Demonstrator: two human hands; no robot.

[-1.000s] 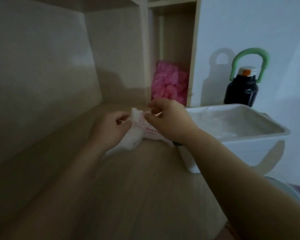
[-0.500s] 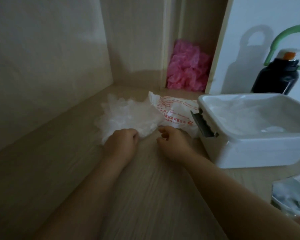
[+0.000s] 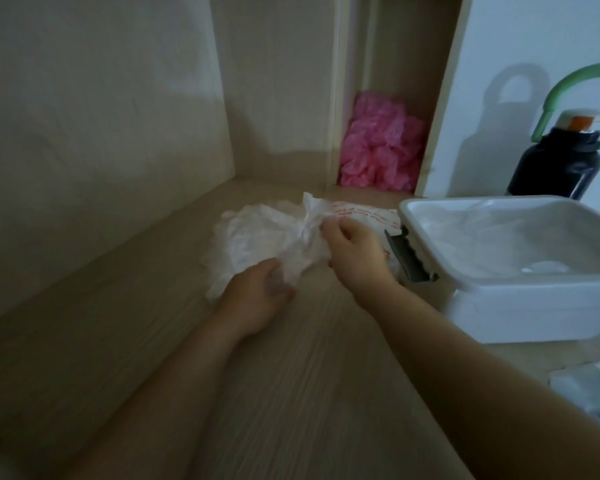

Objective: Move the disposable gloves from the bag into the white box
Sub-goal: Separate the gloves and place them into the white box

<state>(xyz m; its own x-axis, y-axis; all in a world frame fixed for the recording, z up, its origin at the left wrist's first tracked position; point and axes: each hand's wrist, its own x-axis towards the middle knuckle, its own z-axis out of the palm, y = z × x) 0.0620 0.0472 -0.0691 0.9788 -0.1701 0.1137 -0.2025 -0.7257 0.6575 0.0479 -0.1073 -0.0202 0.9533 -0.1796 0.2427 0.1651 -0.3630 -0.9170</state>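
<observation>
**HAND AND MATERIAL POSITIONS: GLOVE TRANSFER**

Directions are read clock-face, with 12 o'clock pointing away from the person.

1. Both forearms reach forward over the wooden surface (image 3: 291, 393). A patch of clear plastic (image 3: 589, 393) lies at the 4 o'clock edge; what it is cannot be told.
2. The left hand (image 3: 257, 292) rests knuckles-up, with its fingers curled into the near edge of the gloves (image 3: 253, 233).
3. The gloves form a loose, translucent heap on the surface at 12 o'clock from the left hand. They lie outside the white box (image 3: 520, 306).
4. The right hand (image 3: 354, 251) sits at 2 o'clock from the left hand. Its fingertips are closed in a narrow pinch on the crumpled open end of the bag (image 3: 361, 213).
5. The bag, printed in red, lies flat between the gloves and the white box, touching both.
6. The white box stands open at 3 o'clock from the right hand. Its dark latch (image 3: 409, 258) faces the hand, and clear film lies inside.
7. A pink crumpled pile (image 3: 381, 147) fills a narrow shelf bay at 12 o'clock.
8. A dark bottle (image 3: 555, 164) with a green handle (image 3: 568, 88) stands behind the box at 2 o'clock.
</observation>
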